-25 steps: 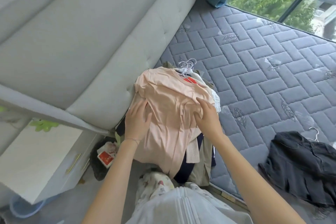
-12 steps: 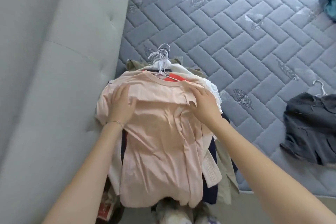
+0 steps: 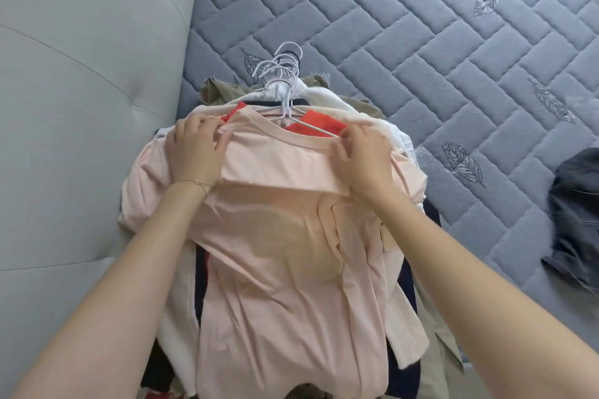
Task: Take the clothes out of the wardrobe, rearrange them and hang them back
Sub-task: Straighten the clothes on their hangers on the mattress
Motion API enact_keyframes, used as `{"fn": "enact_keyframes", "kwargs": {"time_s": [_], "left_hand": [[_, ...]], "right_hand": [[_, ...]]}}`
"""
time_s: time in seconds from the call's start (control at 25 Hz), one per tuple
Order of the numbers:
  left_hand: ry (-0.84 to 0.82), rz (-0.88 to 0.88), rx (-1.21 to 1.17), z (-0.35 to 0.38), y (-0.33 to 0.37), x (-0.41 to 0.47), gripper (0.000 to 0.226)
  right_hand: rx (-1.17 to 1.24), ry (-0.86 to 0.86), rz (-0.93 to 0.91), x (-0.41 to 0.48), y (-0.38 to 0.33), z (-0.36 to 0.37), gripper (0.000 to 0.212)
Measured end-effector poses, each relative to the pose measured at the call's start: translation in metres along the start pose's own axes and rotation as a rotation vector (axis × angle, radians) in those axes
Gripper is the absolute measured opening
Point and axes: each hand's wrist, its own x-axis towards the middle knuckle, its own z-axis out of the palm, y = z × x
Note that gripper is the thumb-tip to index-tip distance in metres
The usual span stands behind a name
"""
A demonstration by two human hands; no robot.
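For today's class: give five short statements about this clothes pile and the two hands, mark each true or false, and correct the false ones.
1. The left hand and the right hand both pinch the neckline of the pink T-shirt. True.
2. The pink T-shirt lies on top of the pile of clothes. True.
3. The hanger hooks point toward the person. False: they lie at the far end of the pile, over the mattress.
4. The dark grey garment is part of the pile. False: it lies apart, on the mattress to the right.
5. The bracelet is on the right wrist. False: it is on the left wrist.
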Motion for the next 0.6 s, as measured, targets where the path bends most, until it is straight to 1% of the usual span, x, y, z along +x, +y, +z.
{"fn": "enact_keyframes", "kwargs": {"time_s": [0.08, 0.12, 0.24, 0.32, 0.4, 0.52, 0.6], "left_hand": [[0.005, 0.052, -0.035, -0.01, -0.001, -0.002, 0.024], [0.004, 0.072, -0.061, -0.016, 0.0, -0.004, 0.022], [-0.032, 0.094, -0.207, -0.043, 0.005, -0.014, 0.017], [-0.019, 0.099, -0.253, -0.068, 0.009, -0.026, 0.014], [0.014, 0.11, -0.269, -0.095, 0.015, -0.04, 0.012], [0.019, 0.098, -0.292, -0.144, 0.03, -0.066, 0.013], [0.031, 0.072, -0.321, -0.175, 0.038, -0.084, 0.013]], "right_hand": [[0.21, 0.043, 0.009, -0.012, -0.001, -0.013, 0.012], [0.268, 0.04, 0.009, -0.019, -0.003, -0.02, 0.009], [0.344, 0.022, 0.02, -0.041, -0.009, -0.04, 0.015], [0.431, 0.04, 0.028, -0.055, -0.016, -0.062, 0.017], [0.469, 0.069, 0.044, -0.068, -0.023, -0.088, 0.018], [0.495, 0.092, 0.032, -0.093, -0.041, -0.134, 0.018], [0.468, 0.108, 0.021, -0.113, -0.053, -0.162, 0.017]]}}
